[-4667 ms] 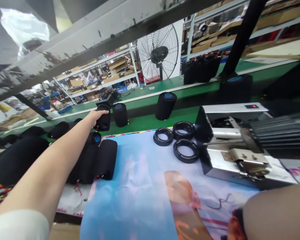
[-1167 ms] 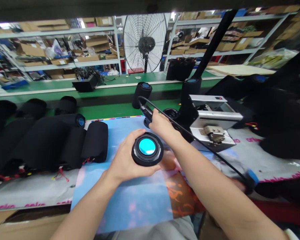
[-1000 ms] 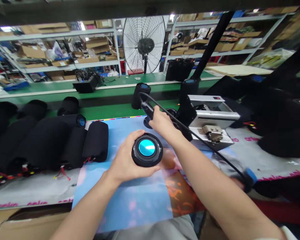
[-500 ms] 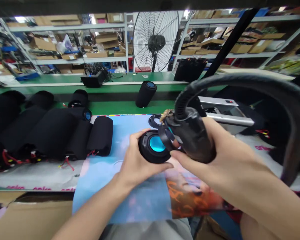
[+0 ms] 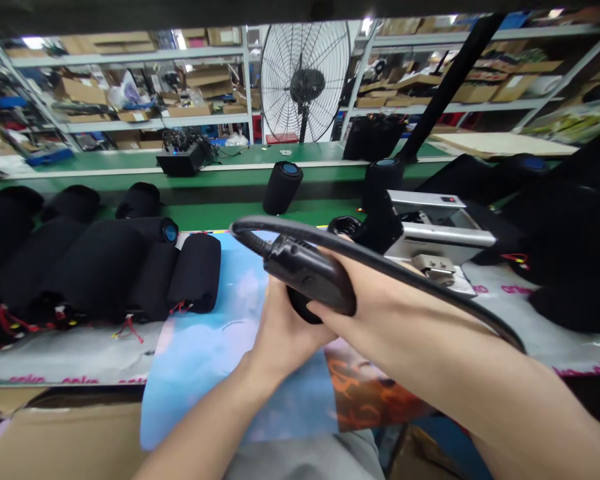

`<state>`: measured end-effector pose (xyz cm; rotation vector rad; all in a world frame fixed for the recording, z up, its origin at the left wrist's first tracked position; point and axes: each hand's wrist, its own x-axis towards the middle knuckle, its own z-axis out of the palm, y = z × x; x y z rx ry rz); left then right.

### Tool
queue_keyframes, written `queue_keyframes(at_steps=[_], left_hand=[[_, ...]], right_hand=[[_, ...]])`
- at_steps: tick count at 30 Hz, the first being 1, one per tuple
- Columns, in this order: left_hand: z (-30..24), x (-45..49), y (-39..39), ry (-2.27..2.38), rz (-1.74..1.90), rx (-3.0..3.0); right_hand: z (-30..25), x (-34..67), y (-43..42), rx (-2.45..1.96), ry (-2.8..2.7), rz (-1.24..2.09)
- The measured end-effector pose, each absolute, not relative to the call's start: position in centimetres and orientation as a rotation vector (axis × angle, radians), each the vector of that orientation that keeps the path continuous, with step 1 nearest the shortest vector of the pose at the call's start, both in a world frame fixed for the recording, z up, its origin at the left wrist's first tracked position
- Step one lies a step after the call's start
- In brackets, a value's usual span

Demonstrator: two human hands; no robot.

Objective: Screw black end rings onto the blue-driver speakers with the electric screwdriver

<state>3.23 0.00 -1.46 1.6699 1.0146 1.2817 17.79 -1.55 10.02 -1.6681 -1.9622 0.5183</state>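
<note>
Holding a black round speaker (image 5: 299,309) above the right part of the blue sheet (image 5: 205,347), the left hand (image 5: 280,330) has its grip closed around it from the near side. The speaker is mostly hidden, and only a dark curved part shows under the tool.

The right hand (image 5: 375,297) is also above the right part of the blue sheet. Its grip is closed on a black tool (image 5: 307,270), and the tool lies across the top of the speaker. I cannot tell if the tool touches the speaker. A thick black hose (image 5: 270,225) comes out of the tool, bends back over it and runs over the right forearm.

The blue sheet lies flat on the surface (image 5: 70,353). Left of the sheet, several black cylinders (image 5: 195,273) lie side by side, and the nearest one rests partly on the sheet's edge. Red wires (image 5: 127,328) hang from their near ends.

Right of the sheet stands a metal machine (image 5: 430,233), and a black ring (image 5: 344,225) shows beside it at the sheet's far edge.

Behind the sheet runs a green belt (image 5: 220,213) with one cylinder standing upright (image 5: 283,187). Further behind the sheet are a big fan (image 5: 305,80) and shelves with cardboard boxes (image 5: 130,107).
</note>
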Motion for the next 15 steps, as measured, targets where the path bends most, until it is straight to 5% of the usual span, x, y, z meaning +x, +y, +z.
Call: queue_keyframes(at_steps=[15], left_hand=[[-1.8,-1.0,1.1,1.003,1.326,1.743]], right_hand=[[6.7,21.9,2.3,-1.015,-1.771,1.238]])
